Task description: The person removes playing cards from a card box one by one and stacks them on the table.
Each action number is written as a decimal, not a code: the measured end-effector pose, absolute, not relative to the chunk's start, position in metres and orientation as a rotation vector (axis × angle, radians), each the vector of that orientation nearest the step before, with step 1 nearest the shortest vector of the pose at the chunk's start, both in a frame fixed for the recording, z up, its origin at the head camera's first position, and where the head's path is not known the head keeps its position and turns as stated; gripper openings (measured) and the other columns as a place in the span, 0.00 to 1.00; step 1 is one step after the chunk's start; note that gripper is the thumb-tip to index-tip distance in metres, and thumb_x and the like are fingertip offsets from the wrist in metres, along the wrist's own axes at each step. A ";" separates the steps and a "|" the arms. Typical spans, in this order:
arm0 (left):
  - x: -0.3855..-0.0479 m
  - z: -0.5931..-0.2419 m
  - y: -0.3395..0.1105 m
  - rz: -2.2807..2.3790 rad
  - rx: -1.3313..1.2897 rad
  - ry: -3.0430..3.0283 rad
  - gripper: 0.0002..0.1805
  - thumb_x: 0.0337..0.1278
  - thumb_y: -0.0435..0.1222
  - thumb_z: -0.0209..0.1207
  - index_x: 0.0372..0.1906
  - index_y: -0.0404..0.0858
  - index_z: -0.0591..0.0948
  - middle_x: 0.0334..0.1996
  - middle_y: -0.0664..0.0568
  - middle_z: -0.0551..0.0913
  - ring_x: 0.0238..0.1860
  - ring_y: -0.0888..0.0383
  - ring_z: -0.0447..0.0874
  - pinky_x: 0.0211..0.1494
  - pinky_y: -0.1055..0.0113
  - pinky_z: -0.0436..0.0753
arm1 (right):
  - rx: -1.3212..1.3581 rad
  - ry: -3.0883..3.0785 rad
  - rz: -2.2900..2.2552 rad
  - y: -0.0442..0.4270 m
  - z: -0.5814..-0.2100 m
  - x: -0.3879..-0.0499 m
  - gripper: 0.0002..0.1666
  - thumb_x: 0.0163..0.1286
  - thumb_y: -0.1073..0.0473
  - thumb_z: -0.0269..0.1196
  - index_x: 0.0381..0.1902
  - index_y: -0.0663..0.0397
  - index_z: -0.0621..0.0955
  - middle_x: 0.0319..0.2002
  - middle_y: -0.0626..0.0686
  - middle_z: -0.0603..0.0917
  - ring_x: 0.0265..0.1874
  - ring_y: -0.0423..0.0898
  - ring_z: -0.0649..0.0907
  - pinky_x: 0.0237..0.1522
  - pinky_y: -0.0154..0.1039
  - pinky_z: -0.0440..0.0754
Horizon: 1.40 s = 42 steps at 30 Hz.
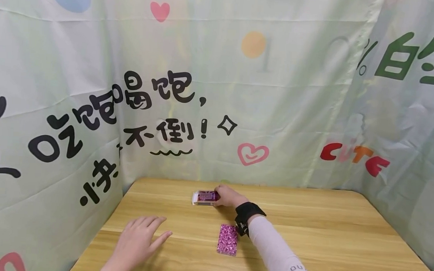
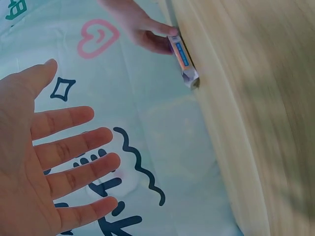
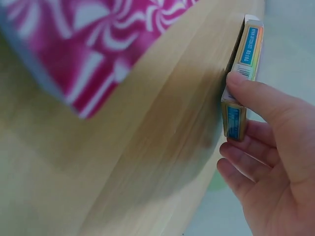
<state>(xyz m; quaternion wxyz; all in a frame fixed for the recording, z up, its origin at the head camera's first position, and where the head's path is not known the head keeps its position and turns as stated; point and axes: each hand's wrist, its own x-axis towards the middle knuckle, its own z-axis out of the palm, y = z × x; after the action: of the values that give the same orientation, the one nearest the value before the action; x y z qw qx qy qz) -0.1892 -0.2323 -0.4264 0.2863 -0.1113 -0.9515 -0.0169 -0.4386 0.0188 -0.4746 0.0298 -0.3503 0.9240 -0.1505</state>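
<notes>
At the far side of the table, my right hand (image 1: 230,196) holds one end of a small purple card box (image 1: 205,197). In the right wrist view the thumb lies on the narrow side of the card box (image 3: 250,49), which has blue labels and a barcode, and the fingers are behind it. Its far end has a white flap that looks open. Nearer me lies a deck of cards (image 1: 227,240) with a pink and white swirl pattern, just left of my right wrist. My left hand (image 1: 136,241) hovers at the left, fingers spread and holding nothing.
The wooden table (image 1: 325,237) has rounded far corners. Printed cloth (image 1: 287,114) hangs behind it and along both sides. A black strap (image 1: 249,215) is around my right wrist, below it a pale sleeve (image 1: 275,247).
</notes>
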 end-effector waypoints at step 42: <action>-0.245 -0.388 -0.118 -1.199 -0.706 -2.437 0.17 0.65 0.47 0.58 0.52 0.44 0.83 0.38 0.60 0.86 0.39 0.66 0.82 0.45 0.70 0.81 | -1.024 3.080 -0.823 0.197 -0.432 -0.291 0.38 0.59 0.52 0.71 0.64 0.62 0.72 0.60 0.62 0.77 0.59 0.61 0.77 0.58 0.57 0.77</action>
<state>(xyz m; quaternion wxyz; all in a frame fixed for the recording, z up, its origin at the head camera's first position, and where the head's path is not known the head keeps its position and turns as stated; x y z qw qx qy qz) -0.2454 -0.1181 -0.3876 0.1667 -0.2481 -0.8562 -0.4213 -0.2906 0.1970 -0.4319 -0.1034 -0.3041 0.9149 -0.2444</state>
